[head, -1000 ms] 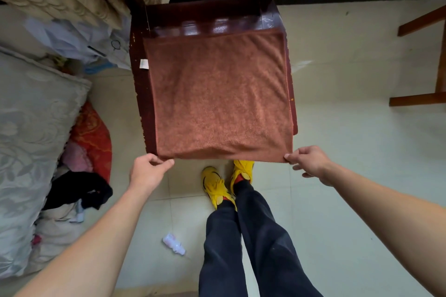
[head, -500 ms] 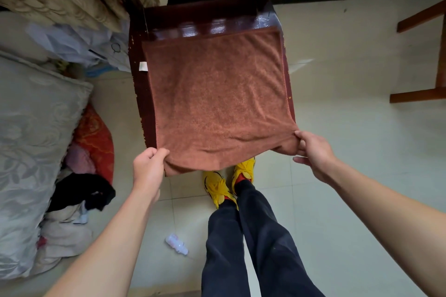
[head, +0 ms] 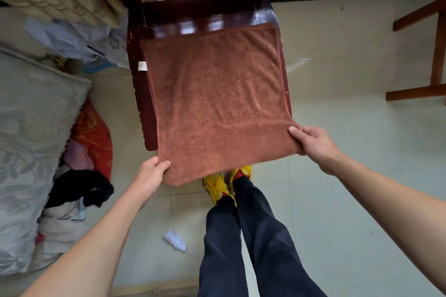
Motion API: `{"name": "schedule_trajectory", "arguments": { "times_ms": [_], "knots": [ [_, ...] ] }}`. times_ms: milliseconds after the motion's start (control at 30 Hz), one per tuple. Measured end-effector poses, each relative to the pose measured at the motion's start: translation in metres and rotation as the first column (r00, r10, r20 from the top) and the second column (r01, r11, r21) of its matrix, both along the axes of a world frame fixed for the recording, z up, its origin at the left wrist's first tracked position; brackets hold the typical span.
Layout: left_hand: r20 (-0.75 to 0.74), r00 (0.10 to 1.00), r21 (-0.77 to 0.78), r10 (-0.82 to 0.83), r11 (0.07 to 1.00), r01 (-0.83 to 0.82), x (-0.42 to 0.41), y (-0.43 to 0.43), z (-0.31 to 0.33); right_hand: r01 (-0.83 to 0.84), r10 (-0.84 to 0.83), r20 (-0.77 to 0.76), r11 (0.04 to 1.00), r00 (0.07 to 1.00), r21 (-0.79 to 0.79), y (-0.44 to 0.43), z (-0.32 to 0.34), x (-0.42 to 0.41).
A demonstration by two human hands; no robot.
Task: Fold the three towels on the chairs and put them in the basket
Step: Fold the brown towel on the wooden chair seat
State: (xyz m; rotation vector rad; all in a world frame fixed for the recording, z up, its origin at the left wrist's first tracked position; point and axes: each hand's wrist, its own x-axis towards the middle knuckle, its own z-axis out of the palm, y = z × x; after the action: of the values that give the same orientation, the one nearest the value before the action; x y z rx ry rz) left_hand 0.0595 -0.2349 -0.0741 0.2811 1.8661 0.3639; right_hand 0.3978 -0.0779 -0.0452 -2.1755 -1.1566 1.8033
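A rust-brown towel (head: pixel 217 101) lies spread over the seat of a dark red wooden chair (head: pixel 140 94), a small white label on its left edge. My left hand (head: pixel 150 176) pinches the towel's near left corner. My right hand (head: pixel 313 142) grips the near right corner, thumb on top. The near edge is lifted off the seat and sags between my hands. No basket is in view.
A pale patterned cushion (head: pixel 31 152) and a heap of clothes (head: pixel 82 176) lie on the floor to the left. Another wooden chair's legs (head: pixel 434 55) stand at the right. A small plastic bottle (head: pixel 175 240) lies on the tiles near my legs and yellow shoes (head: pixel 217 185).
Both hands closed on the towel's near corners and raised them, so the near edge has come up off the front of the seat.
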Motion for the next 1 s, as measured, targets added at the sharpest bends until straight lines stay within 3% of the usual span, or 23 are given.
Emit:
{"name": "schedule_trajectory", "arguments": {
  "times_ms": [167, 300, 400, 567, 633, 733, 867, 1000],
  "knots": [
    [-0.128, 0.988, 0.011, -0.090, 0.996, 0.093, -0.005, -0.001, 0.015, 0.022, -0.023, 0.022, 0.999, 0.999, 0.045, -0.001, 0.013, -0.001],
    [-0.193, 0.975, -0.019, -0.112, 0.994, 0.111, -0.005, 0.000, 0.024, -0.162, 0.139, 0.206, 0.982, 0.969, 0.102, -0.003, 0.007, 0.004],
    [-0.209, 0.963, -0.100, -0.171, 0.983, 0.153, -0.006, -0.007, 0.016, -0.317, 0.296, 0.332, 0.948, 0.895, 0.009, -0.008, -0.004, 0.013],
    [-0.264, 0.940, -0.179, -0.216, 0.969, 0.173, -0.003, -0.008, -0.002, -0.354, 0.383, 0.366, 0.924, 0.848, -0.147, -0.019, -0.029, 0.022],
    [-0.382, 0.907, -0.106, -0.177, 0.983, 0.148, -0.005, 0.008, 0.000, -0.340, 0.348, 0.414, 0.935, 0.841, -0.095, -0.015, -0.032, 0.019],
    [-0.520, 0.846, 0.042, -0.121, 0.985, 0.167, -0.010, 0.047, 0.009, -0.313, 0.213, 0.519, 0.943, 0.828, 0.112, 0.007, -0.023, 0.002],
    [-0.525, 0.845, 0.107, -0.101, 0.977, 0.183, -0.024, 0.109, 0.010, -0.275, 0.113, 0.475, 0.917, 0.872, 0.287, 0.058, -0.014, -0.033],
    [-0.542, 0.840, 0.093, 0.026, 0.995, 0.029, -0.032, 0.159, 0.001, -0.291, 0.133, 0.468, 0.914, 0.873, 0.283, 0.113, -0.027, -0.061]
  ]
}}
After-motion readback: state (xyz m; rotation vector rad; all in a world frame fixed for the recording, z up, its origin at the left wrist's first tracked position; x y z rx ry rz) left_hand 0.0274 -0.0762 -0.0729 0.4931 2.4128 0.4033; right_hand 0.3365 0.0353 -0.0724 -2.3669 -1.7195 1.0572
